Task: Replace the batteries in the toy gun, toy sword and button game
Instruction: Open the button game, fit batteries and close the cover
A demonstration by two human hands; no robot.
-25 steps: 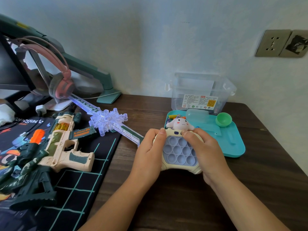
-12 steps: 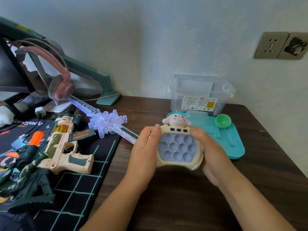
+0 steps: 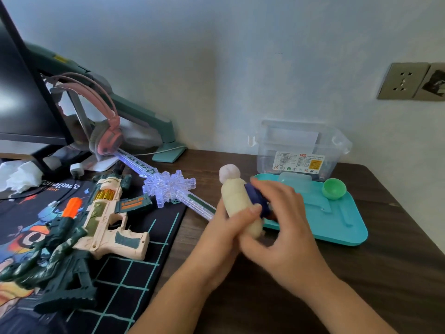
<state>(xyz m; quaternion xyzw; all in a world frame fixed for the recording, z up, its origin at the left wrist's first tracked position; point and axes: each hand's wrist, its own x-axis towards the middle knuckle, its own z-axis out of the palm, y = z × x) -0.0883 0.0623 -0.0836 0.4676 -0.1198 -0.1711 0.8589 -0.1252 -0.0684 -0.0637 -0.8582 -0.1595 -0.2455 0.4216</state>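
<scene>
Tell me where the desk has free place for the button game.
Bare wood in front of the teal tray, right of the right hand; behind the toy sword, left of the clear box. The mat with the toy gun is crowded.

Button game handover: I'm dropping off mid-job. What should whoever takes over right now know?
Left hand grips the button game from below, thumb on its cream edge. Right hand holds its purple button side. The game stands on edge above the desk; no battery cover shows.
Toy gun lies on the mat, toy sword beside it, neither in hand. Teal tray sits behind the hands.
Done: no battery swap shows. Left: open the game, then gun and sword.
</scene>
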